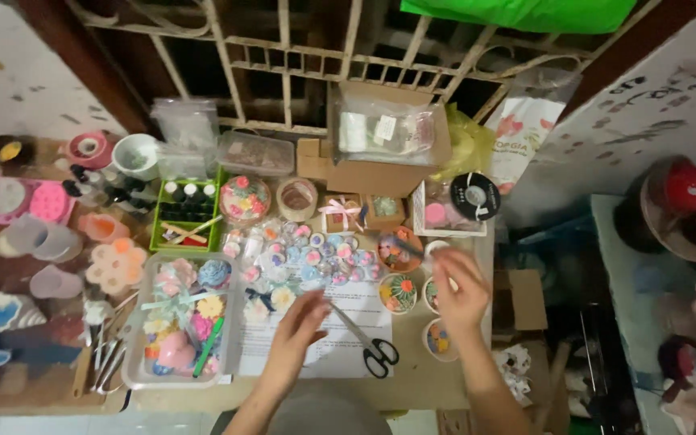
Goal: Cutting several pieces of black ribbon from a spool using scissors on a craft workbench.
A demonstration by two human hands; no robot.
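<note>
Both hands work over a crowded surface (412,387), scissors (364,338) between them.
Left grip (304,318) hangs open, empty, beside the scissors' blades; right grip (461,286) blurred, closure unclear. Judged risk: nicking fingers or toppling painted cups (399,292) alongside.

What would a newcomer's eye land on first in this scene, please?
Probably the two bare hands at centre: the left hand hovers over a printed sheet beside black-handled scissors, the right hand is raised near small round pots. Behind them spreads a cluster of small pastel rounds.
</note>
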